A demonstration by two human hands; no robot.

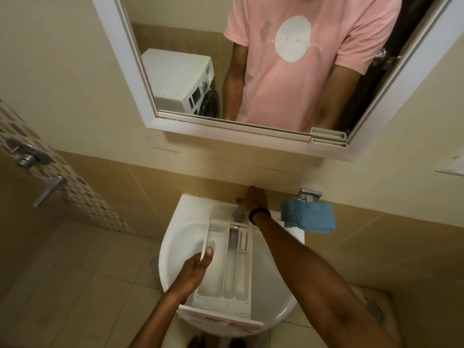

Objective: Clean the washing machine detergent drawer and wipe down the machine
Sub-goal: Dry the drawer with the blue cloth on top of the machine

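Note:
A white detergent drawer (226, 267) with several long compartments lies over the white sink basin (180, 229), its front panel toward me. My left hand (194, 270) grips the drawer's left wall, thumb inside the compartment. My right hand (254, 199) reaches to the back of the sink and is closed on the tap (238, 209), which it mostly hides. A blue cloth (307, 217) hangs at the sink's right rear corner. The washing machine (180, 81) appears only as a reflection in the mirror.
A white-framed mirror (251, 136) hangs above the sink and reflects a person in a pink shirt. A chrome wall tap (310, 194) sits above the blue cloth. Shower fittings (27, 156) are on the left wall. A floor drain (155, 262) lies left of the basin.

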